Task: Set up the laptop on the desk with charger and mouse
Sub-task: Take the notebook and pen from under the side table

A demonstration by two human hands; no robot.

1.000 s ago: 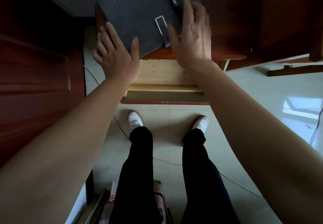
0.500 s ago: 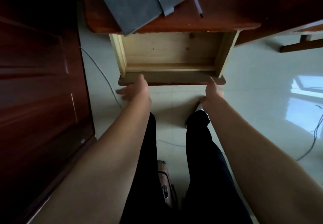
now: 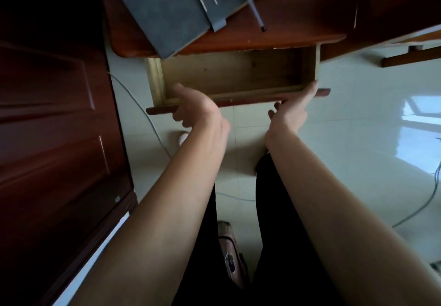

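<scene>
From up here I see both my hands on the front panel of the pulled-out drawer — a shallow box of pale, raw wood with a dark reddish-brown face strip. My left hand curls around that strip near its left end, thumb over the top edge, fingers tucked beneath it. My right hand presses against the strip near its right end, thumb stretched up along the corner; its other fingers bend under the panel, and I cannot tell how tightly they grip. Above the drawer runs the desk, glossy red-brown wood with a rounded corner. On it lies a flat, dark grey felt-like sleeve with a strap and a slim metal loop, its corner overhanging the desk edge — no laptop, charger or mouse shows itself plainly. A thin grey pen lies just beside the sleeve. Pale, shiny floor tiles lie below.
</scene>
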